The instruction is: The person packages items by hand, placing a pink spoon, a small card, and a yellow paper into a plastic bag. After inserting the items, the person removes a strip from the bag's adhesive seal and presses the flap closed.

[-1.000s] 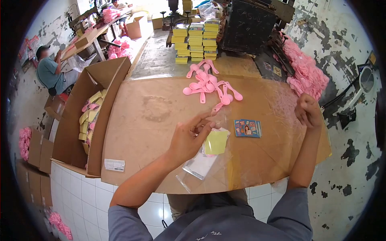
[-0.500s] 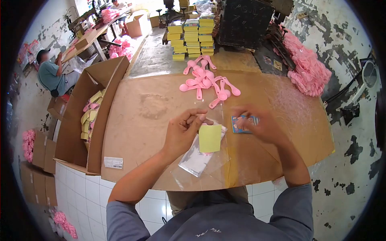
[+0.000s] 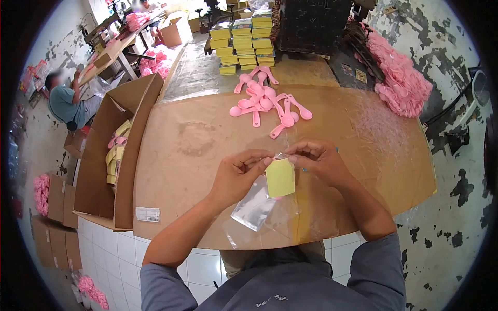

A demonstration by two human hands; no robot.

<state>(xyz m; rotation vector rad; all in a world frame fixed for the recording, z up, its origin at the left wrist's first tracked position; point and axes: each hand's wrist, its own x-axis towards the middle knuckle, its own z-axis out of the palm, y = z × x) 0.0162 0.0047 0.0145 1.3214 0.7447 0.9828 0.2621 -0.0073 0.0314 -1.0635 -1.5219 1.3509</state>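
Observation:
A yellow card (image 3: 281, 180) hangs between my two hands, apparently inside a thin clear plastic bag, with a bit of pink showing at its lower edge. My left hand (image 3: 236, 175) pinches the upper left corner. On the upper right, thumb and fingers of my right hand (image 3: 320, 165) are closed on the bag's top edge. Beneath the card lie flat clear plastic bags (image 3: 252, 211) on the cardboard. Farther up the table, several pink measuring spoons (image 3: 265, 99) form a loose pile. Blue cards are mostly covered by my right hand.
Stacks of yellow-edged cards (image 3: 243, 44) stand at the back, beside a black box (image 3: 314, 26). An open carton (image 3: 127, 171) of packed pieces is at the left. Pink material (image 3: 402, 85) is heaped at the right. A co-worker (image 3: 67, 101) sits at far left.
My right hand has moved left from over the blue cards to the top of the bagged yellow card and closed on it. The card has shifted slightly right.

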